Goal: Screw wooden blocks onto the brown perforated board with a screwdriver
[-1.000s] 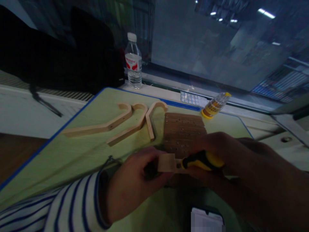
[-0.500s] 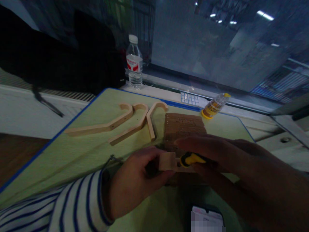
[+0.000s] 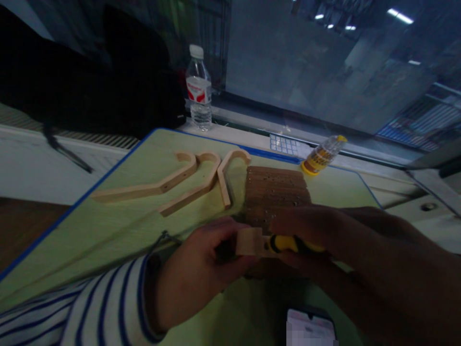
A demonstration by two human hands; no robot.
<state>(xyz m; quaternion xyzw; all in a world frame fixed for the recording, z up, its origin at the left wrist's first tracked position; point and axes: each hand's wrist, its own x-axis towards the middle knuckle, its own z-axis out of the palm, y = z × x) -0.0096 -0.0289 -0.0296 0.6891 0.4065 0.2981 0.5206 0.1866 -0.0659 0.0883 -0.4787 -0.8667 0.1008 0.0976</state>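
My left hand (image 3: 201, 269), in a blue-striped white sleeve, is closed around a small pale wooden block (image 3: 249, 241) and holds it just above the green table (image 3: 118, 230). My right hand (image 3: 317, 235) grips a yellow and black screwdriver (image 3: 290, 244) whose tip points left into the block's end. Just beyond both hands lies a brown slatted wooden panel (image 3: 275, 190) with small screw holes.
Three curved pale wooden hook pieces (image 3: 187, 185) lie on the table's left half. A glue bottle (image 3: 322, 156) lies on its side at the far edge. A water bottle (image 3: 198, 91) stands on the sill beside a black bag (image 3: 90, 81). A phone (image 3: 311, 329) lies near me.
My right hand's fingers lifted off the screwdriver handle half a second ago and have now closed round it again. The left hand and block stayed in place.
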